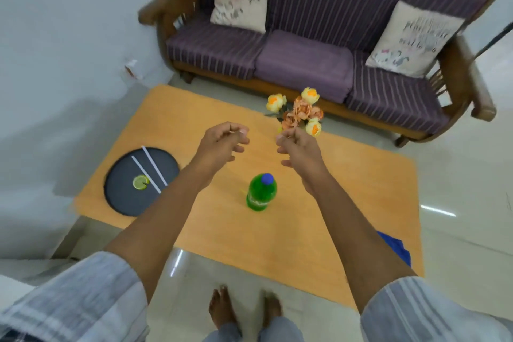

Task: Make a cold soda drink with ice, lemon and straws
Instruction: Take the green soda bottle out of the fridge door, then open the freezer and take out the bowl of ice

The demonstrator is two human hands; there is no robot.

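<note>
A green soda bottle (261, 193) with a blue cap stands upright near the middle of the orange table (347, 203). At the table's left end lies a round black tray (122, 197) carrying a lemon slice (140, 182) and two white straws (151, 169). My left hand (222, 144) and my right hand (298, 148) hover above the table beyond the bottle, fingers loosely curled, holding nothing. Neither hand touches the bottle or the tray.
A bunch of yellow and orange flowers (301, 111) stands at the table's far edge, right behind my right hand. A purple striped sofa (305, 64) with two cushions is behind the table. Something blue (397, 248) sits at the table's near right corner.
</note>
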